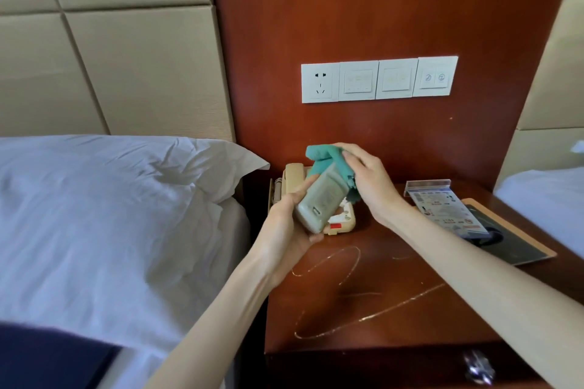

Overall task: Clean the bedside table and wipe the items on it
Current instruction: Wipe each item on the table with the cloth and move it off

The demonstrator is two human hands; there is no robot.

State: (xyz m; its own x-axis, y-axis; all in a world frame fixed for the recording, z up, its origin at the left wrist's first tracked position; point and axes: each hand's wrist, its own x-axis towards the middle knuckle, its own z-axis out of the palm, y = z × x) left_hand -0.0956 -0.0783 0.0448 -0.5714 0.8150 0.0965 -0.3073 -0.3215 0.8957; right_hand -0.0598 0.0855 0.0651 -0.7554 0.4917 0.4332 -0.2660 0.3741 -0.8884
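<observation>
My left hand (289, 224) grips a pale grey remote control (320, 200) by its lower end and holds it tilted above the bedside table (379, 287). A teal cloth (330, 163) is wrapped over the remote's upper end, and my right hand (368, 181) holds that cloth against it. Directly beneath the remote a beige telephone (292, 178) sits on the table, largely hidden by the remote and my hands.
A clear stand with a printed card (442, 210) leans over a dark pad with a tan border (518, 246) at the table's right. Wet streaks mark the wood in front. A bed with a white pillow (132, 174) lies left. Wall switches (379, 79) sit above.
</observation>
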